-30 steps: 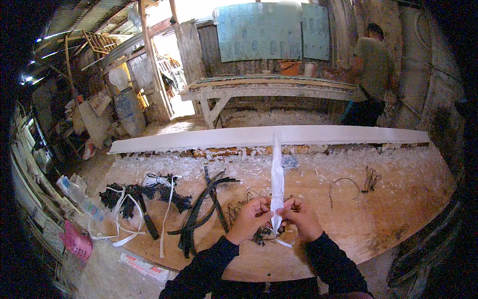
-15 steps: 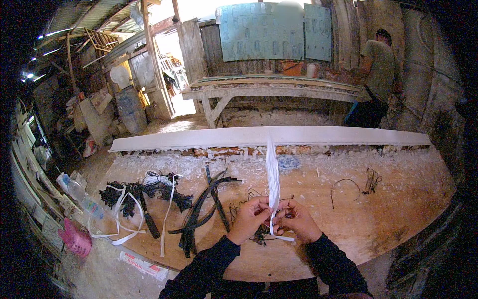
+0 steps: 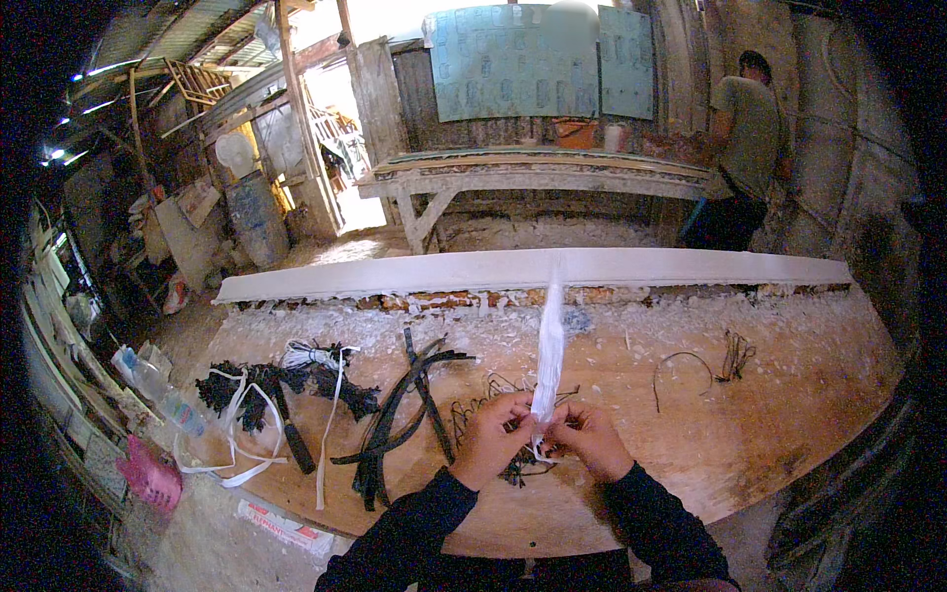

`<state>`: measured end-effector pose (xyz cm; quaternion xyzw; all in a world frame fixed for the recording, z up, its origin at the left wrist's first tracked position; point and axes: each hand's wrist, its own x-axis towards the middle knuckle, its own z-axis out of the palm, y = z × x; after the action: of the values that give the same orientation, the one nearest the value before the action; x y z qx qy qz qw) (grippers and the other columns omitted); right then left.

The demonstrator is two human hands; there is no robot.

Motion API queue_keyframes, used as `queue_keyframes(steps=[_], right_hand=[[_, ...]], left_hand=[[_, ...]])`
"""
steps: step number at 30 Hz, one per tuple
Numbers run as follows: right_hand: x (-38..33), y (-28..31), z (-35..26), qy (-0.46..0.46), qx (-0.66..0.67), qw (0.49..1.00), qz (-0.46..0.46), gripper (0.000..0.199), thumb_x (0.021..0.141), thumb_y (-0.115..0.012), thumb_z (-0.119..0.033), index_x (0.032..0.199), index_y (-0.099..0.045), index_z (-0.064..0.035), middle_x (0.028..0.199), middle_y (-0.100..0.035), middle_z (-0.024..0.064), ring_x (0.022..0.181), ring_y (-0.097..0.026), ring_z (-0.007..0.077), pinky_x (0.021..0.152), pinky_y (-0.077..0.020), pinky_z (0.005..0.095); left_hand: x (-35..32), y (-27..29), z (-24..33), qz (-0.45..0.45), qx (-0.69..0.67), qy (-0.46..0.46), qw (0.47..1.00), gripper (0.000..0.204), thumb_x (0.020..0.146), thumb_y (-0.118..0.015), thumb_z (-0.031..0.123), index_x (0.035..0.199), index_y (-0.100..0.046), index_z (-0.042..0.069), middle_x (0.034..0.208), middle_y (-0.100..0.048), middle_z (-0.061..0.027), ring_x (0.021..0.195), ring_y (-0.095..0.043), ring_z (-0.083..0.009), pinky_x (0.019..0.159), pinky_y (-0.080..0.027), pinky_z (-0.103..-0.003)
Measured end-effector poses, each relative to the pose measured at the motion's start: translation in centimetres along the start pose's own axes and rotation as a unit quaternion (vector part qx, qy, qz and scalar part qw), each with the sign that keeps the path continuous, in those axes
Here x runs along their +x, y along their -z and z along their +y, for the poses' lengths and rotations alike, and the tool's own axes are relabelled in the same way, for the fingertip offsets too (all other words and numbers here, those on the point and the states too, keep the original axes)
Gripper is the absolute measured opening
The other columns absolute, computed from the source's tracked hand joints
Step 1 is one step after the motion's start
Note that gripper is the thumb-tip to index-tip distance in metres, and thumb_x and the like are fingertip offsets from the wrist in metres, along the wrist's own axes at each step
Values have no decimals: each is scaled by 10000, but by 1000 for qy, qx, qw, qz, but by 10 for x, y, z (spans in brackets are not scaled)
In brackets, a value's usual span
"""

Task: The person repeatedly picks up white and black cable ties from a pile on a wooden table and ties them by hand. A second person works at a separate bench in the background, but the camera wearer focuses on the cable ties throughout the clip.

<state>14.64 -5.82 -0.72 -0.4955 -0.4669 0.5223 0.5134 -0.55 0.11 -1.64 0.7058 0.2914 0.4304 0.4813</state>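
A long white fibre strip (image 3: 548, 345) stands upright over the wooden worktable (image 3: 789, 434), its lower end pinched between both of my hands. My left hand (image 3: 490, 437) grips it from the left, and my right hand (image 3: 590, 439) grips it from the right, fingers nearly touching. A small dark tangle (image 3: 515, 470) lies on the table just under my hands. Left of them lie black straps (image 3: 404, 414) and thin wire loops (image 3: 473, 400).
A white plank (image 3: 533, 268) runs along the table's far edge, with white flakes scattered below it. Dark bundles with white strips (image 3: 266, 395) lie at the left, a wire loop (image 3: 691, 370) at the right. A person (image 3: 745, 148) stands at a back bench (image 3: 533, 178).
The strip's top has swung slightly left and right while my hands stayed in place, working its lower end. The person at the back has shifted a little.
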Motion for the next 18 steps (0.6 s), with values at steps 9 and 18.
queue_keyframes(steps=[9,18], right_hand=[[2,5,4,52,52,997,17,99,794,-572,-59,745,-487,-46,677,-569,47,535,-559,108,478,-475,225],[3,7,4,71,11,996,50,138,768,-592,-30,733,-461,-55,667,-566,46,522,-550,99,447,-469,209]], left_hand=[[2,2,6,-46,-88,45,994,299,801,-531,-14,1090,-457,8,921,-559,-85,782,-582,-145,571,-528,-246],[1,0,15,-96,-212,164,959,428,804,-536,10,1181,-336,45,882,-580,-73,762,-589,-142,579,-525,-250]])
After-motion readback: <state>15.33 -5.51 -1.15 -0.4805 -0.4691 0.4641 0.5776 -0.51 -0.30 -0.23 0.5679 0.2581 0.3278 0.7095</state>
